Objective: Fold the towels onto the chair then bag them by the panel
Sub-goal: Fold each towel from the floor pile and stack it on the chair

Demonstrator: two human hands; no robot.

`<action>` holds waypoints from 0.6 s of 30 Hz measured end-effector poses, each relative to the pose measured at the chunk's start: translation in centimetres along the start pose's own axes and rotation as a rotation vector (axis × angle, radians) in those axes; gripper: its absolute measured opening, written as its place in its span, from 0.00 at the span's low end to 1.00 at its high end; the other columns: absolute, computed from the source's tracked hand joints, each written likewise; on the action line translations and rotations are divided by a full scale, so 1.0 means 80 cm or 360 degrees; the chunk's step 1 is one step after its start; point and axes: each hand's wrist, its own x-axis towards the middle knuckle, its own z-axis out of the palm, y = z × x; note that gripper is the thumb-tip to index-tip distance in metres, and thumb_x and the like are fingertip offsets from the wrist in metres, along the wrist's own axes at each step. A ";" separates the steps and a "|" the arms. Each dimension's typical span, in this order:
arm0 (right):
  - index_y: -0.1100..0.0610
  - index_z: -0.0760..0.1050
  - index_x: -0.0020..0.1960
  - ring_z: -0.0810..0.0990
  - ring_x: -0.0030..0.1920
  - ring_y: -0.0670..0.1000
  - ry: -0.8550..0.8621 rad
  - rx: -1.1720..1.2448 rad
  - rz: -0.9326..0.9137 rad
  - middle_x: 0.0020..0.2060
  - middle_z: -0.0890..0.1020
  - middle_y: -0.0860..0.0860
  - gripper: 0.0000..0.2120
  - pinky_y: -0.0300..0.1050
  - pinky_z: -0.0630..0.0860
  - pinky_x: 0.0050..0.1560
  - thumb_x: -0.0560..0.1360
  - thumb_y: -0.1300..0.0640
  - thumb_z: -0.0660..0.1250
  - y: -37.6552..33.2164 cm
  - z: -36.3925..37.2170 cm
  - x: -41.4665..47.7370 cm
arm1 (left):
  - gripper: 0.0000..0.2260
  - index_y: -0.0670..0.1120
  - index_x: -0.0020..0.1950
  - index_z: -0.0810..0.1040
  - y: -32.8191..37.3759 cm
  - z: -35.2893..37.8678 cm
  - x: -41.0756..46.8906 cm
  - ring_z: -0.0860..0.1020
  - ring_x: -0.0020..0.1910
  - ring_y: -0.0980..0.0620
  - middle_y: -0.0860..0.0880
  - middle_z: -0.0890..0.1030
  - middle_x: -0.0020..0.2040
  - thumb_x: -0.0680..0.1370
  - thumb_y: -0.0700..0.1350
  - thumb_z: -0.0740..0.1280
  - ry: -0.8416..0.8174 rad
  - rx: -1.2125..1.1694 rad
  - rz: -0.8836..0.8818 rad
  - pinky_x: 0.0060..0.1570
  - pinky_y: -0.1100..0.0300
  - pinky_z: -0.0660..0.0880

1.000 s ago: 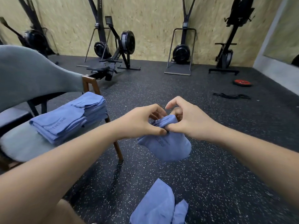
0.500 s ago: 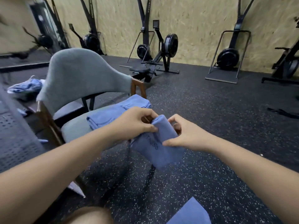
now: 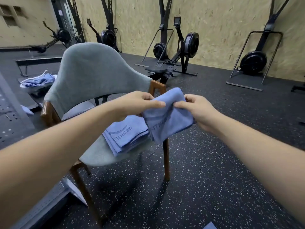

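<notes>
A: Left edge first. What's there?
B: Far left of frame, a grey perforated metal panel (image 3: 9, 123). Upper left, a pale bag (image 3: 26, 87) on the floor with crumpled blue fabric (image 3: 39, 80) in it. Can't tell how many pieces.
A: Chair?
B: Left of centre, a grey upholstered chair with brown wooden legs (image 3: 92, 68). A stack of folded blue towels printed FITNESS (image 3: 127, 138) lies towards the front of its seat.
A: Hands?
B: Centre frame, the left hand (image 3: 137, 103) has thumb and curled fingers pinching the top edge of a blue folded towel (image 3: 168, 119). The right hand (image 3: 198, 109), just right of it, pinches the same edge, thumbs nearly meeting. The towel hangs in the air, overlapping the right end of the stack in this view. Touching it or not, can't tell.
A: Step?
B: My read: laying this one on the stack. To do it well:
- Square it to the stack's edges before lowering.
- Land the hanging edge first, then lay the rest flat so the fold doesn't spring open.
- Release only once it's down.
- The stack is close to the seat's front edge, so press inward or it could slide off.
A: Right side?
B: Bottom right, the corner of a blue cloth (image 3: 210, 226) on the black speckled rubber floor (image 3: 214, 162), probably one left to fold. I'd say bagging this stack comes later.
</notes>
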 end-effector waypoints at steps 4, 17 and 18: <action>0.57 0.82 0.51 0.84 0.47 0.53 0.0098 -0.0182 -0.0023 0.48 0.87 0.55 0.10 0.52 0.80 0.51 0.79 0.50 0.76 -0.018 0.011 0.071 | 0.20 0.42 0.58 0.86 -0.008 -0.018 0.065 0.84 0.49 0.50 0.45 0.88 0.54 0.78 0.58 0.76 0.0013 -0.0212 -0.0093 0.60 0.49 0.84; 0.59 0.77 0.66 0.84 0.55 0.56 0.0233 -0.0132 0.0473 0.61 0.84 0.58 0.27 0.55 0.84 0.56 0.71 0.58 0.83 0.051 0.060 0.157 | 0.25 0.39 0.57 0.85 -0.121 -0.035 0.159 0.74 0.40 0.48 0.46 0.79 0.44 0.77 0.62 0.76 0.0089 -0.0147 -0.0463 0.36 0.59 0.74; 0.58 0.77 0.67 0.82 0.57 0.56 0.0240 -0.0326 0.0432 0.61 0.82 0.56 0.28 0.54 0.81 0.59 0.71 0.55 0.83 0.055 0.064 0.155 | 0.25 0.41 0.53 0.84 -0.128 -0.034 0.160 0.72 0.39 0.47 0.47 0.77 0.42 0.77 0.64 0.76 0.0134 0.0102 -0.0411 0.37 0.59 0.71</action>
